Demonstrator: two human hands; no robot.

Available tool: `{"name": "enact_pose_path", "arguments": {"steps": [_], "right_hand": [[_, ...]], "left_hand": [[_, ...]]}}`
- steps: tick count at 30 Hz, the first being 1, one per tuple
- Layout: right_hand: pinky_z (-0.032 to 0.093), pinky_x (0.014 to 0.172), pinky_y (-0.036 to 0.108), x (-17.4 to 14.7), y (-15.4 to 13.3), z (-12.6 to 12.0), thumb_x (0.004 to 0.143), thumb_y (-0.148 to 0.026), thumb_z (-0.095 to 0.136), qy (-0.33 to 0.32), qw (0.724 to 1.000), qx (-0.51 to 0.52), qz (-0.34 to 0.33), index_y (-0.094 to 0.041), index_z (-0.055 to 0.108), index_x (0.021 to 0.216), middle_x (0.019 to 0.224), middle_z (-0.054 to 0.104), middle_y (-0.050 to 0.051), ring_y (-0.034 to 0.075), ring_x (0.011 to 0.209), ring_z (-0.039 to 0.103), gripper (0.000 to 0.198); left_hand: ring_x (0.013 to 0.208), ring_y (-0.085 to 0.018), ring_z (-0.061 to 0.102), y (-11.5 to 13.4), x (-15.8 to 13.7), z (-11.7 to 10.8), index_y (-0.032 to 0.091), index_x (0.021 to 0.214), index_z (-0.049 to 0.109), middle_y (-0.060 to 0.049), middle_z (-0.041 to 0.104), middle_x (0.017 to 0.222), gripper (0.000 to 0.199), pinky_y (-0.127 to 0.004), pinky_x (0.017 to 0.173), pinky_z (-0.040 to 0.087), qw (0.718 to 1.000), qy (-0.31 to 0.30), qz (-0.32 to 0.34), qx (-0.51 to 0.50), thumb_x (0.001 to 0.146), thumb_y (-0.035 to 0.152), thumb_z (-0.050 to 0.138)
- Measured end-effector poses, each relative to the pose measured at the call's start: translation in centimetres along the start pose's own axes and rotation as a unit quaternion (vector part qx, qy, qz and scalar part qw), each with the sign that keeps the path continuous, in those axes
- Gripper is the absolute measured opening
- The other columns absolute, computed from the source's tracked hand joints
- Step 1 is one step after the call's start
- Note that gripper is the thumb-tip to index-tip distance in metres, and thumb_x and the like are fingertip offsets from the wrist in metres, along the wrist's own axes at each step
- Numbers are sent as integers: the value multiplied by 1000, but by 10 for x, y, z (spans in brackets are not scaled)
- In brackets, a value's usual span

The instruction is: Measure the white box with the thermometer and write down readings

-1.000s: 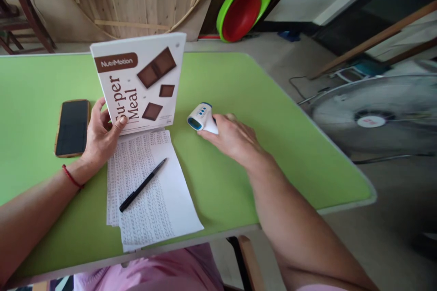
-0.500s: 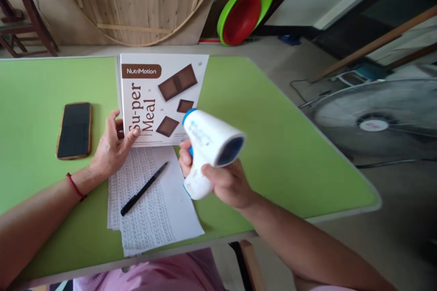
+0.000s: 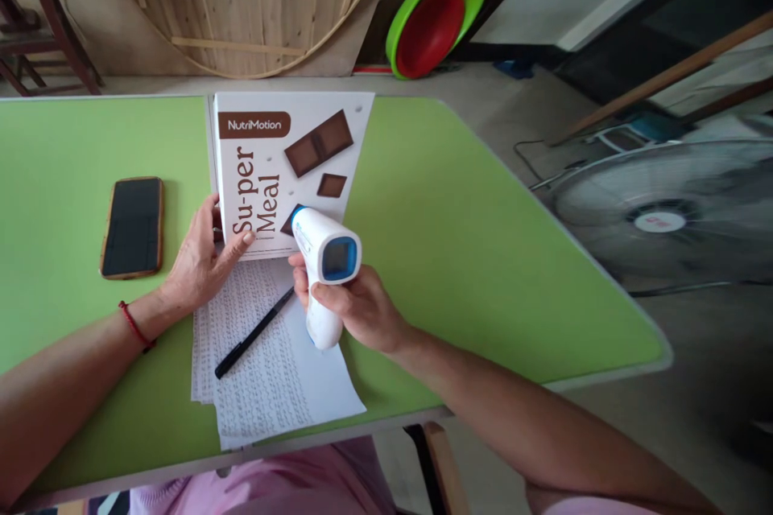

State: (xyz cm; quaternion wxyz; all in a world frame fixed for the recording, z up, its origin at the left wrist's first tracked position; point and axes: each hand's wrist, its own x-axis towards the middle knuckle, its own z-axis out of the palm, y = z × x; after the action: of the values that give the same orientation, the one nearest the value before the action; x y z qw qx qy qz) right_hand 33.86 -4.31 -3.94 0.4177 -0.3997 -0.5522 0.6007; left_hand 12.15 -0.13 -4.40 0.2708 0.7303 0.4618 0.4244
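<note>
Sheets of white handwritten paper (image 3: 326, 394) overlap at the near edge of the green, pale-rimmed tabletop (image 3: 495, 257), with a slim black plastic pen (image 3: 254, 335) lying aslant on them. A dark rectangular phone in a brown-edged case (image 3: 132, 227) lies face up to the left, nearer the far edge. Past the right edge is a round, pale-caged fan (image 3: 658, 213); beyond the far edge, near its right corner, a red round basin (image 3: 430, 34) sits inside a bright green one.

The left hand (image 3: 202, 265) is closed on the lower left corner of a white rectangular cardboard box (image 3: 271, 213), thumb on the printed front, fingers behind. The right hand (image 3: 368, 314) is wrapped around the handle of a white-and-blue plastic gun-shaped thermometer (image 3: 314, 257).

The box is tilted up between the sheets and the far edge, right of the left hand. The thermometer covers its lower right part; whether they touch cannot be told.
</note>
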Motion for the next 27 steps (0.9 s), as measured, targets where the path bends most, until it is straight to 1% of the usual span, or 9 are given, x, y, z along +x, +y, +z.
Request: {"name": "enact_pose_path", "arguments": {"steps": [2,4,7,12,17,21,23,25,27], "right_hand": [[46,52,27,1,-2,2,72,-42,69,0,1000,-5,-5,-20,61,79,68,57,-1,10,58,53,25],[46,52,27,2,-4,3,71,-42,69,2,1000,-6,-1,-19,60,75,66,57,-2,10,57,53,24],[46,50,27,1,-4,3,70,-44,70,10,1000,-15,9,-19,62,75,65,59,-1,10,55,54,27],[47,51,28,2,2,1,71,-43,69,24,999,-42,-8,-19,65,80,64,61,-1,11,56,55,27],[46,51,28,2,2,2,69,-42,70,23,999,-38,-7,-19,64,76,64,61,-1,11,55,54,25],[46,52,29,3,0,3,67,-43,71,30,999,-26,10,-19,65,80,65,61,-1,11,56,55,29],[44,51,30,2,0,3,67,-44,70,31,999,-33,14,-19,63,77,64,59,-1,12,55,53,28],[43,51,30,1,1,2,67,-43,69,30,998,-48,13,-20,57,68,61,55,-1,11,54,51,26],[42,51,30,0,2,1,68,-42,69,30,997,-63,12,-20,51,62,58,51,-2,11,53,48,29]], "left_hand": [[99,-26,60,0,0,0,17,126,45,-14,60,114,48,-44,83,56,1000,0,4,10,92,50,54],[100,-26,60,0,0,-1,16,126,44,-15,59,114,50,-45,84,56,1000,0,5,9,91,51,54],[97,-25,61,0,0,-1,17,126,44,-14,59,112,50,-43,80,58,1000,-2,3,-6,91,51,55],[98,-25,60,0,0,-1,16,125,44,-15,59,112,50,-41,81,58,1000,-4,2,-6,91,51,54],[101,-26,59,-3,1,0,14,126,45,-16,59,114,55,-42,83,58,1000,3,3,7,90,53,55],[102,-26,60,-3,1,0,14,127,45,-17,59,116,55,-41,83,58,1000,3,6,-1,90,53,55],[101,-26,61,-4,1,0,14,127,44,-16,59,116,55,-41,83,58,1000,3,7,-3,90,53,56],[102,-26,61,-4,0,0,14,127,44,-16,60,116,56,-42,83,58,1000,5,8,2,89,52,57],[104,-27,60,-5,0,0,14,127,45,-16,60,116,56,-42,83,58,1000,8,7,6,88,52,59]]}}
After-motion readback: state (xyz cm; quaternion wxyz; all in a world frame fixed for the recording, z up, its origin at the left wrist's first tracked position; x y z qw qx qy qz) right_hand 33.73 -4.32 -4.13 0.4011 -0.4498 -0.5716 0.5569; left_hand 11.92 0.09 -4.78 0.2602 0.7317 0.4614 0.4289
